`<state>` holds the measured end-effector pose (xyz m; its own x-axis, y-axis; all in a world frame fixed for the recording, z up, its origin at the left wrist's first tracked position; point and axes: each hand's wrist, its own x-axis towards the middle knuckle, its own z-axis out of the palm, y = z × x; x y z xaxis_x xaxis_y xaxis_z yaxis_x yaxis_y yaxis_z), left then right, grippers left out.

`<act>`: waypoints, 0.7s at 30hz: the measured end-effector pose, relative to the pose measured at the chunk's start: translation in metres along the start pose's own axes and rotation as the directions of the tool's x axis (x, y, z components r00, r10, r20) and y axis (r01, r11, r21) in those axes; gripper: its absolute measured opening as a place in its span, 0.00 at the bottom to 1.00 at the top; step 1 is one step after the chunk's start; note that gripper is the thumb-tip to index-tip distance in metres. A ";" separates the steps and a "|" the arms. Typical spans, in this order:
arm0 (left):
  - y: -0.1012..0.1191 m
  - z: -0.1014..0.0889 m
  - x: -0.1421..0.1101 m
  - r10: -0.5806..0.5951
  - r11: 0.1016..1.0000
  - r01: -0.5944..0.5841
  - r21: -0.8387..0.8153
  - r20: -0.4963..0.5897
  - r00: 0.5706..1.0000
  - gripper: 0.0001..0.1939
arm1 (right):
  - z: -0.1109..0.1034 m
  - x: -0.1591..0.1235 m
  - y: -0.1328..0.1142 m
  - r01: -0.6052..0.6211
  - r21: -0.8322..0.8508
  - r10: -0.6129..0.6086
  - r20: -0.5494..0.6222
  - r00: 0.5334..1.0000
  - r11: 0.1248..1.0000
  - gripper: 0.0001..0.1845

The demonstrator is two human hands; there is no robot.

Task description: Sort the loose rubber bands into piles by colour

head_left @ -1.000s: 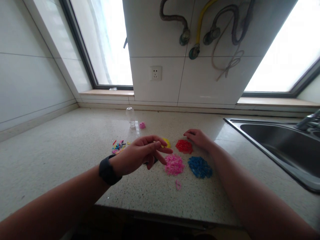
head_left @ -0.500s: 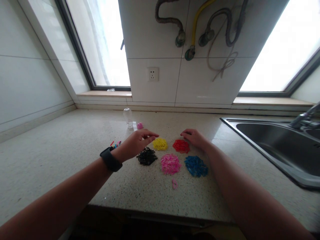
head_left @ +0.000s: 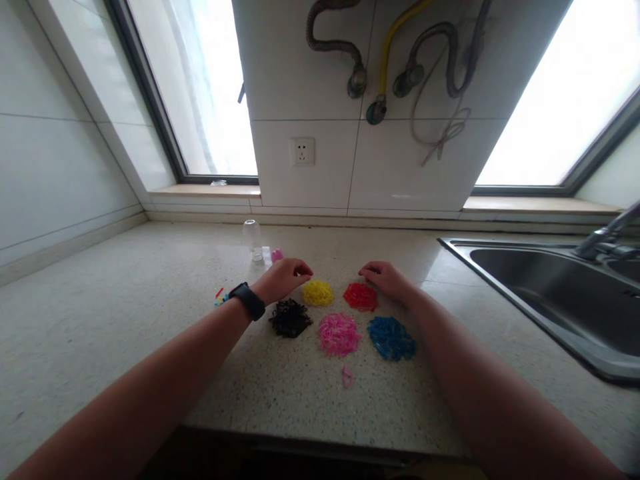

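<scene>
Small rubber bands lie sorted by colour in heaps on the counter. My left hand (head_left: pixel 284 278) is at the upper left edge of the yellow rubber bands (head_left: pixel 317 293), thumb and fingers drawn together. Above the red rubber bands (head_left: pixel 361 297), my right hand (head_left: pixel 385 276) has its fingertips pinched. Anything between the fingers of either hand is too small to make out. Nearer to me are the black rubber bands (head_left: pixel 290 319), pink rubber bands (head_left: pixel 339 335) and blue rubber bands (head_left: pixel 391 338). One loose pink band (head_left: pixel 347 377) lies in front of the pink heap.
A clear bottle (head_left: pixel 253 240) stands upside down at the back left, beside a pink object (head_left: pixel 277 255). Small coloured pieces (head_left: pixel 220 296) lie left of my watch (head_left: pixel 247 301). On the right is a steel sink (head_left: pixel 545 280) with a faucet (head_left: pixel 607 237).
My left hand has drawn slightly back to the left, and its outstretched fingers have curled in toward the thumb. My right hand stays near the red heap. The view has shifted slightly.
</scene>
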<state>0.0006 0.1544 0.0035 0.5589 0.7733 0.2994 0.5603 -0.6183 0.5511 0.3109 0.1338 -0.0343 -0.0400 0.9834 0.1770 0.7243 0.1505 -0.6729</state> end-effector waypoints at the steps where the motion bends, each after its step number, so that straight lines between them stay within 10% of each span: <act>1: -0.001 0.001 0.001 -0.003 1.000 0.003 0.005 0.005 1.000 0.10 | 0.000 0.000 0.000 -0.002 0.004 0.002 0.002 1.000 1.000 0.17; 21: 0.000 -0.003 -0.002 0.007 0.982 -0.014 0.191 0.038 0.999 0.14 | 0.002 0.001 -0.001 0.016 -0.025 -0.016 0.002 1.000 1.000 0.16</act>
<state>-0.0027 0.1533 0.0054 0.5857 0.7630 0.2733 0.6586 -0.6446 0.3882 0.3084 0.1348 -0.0350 -0.0528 0.9812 0.1859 0.7407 0.1633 -0.6517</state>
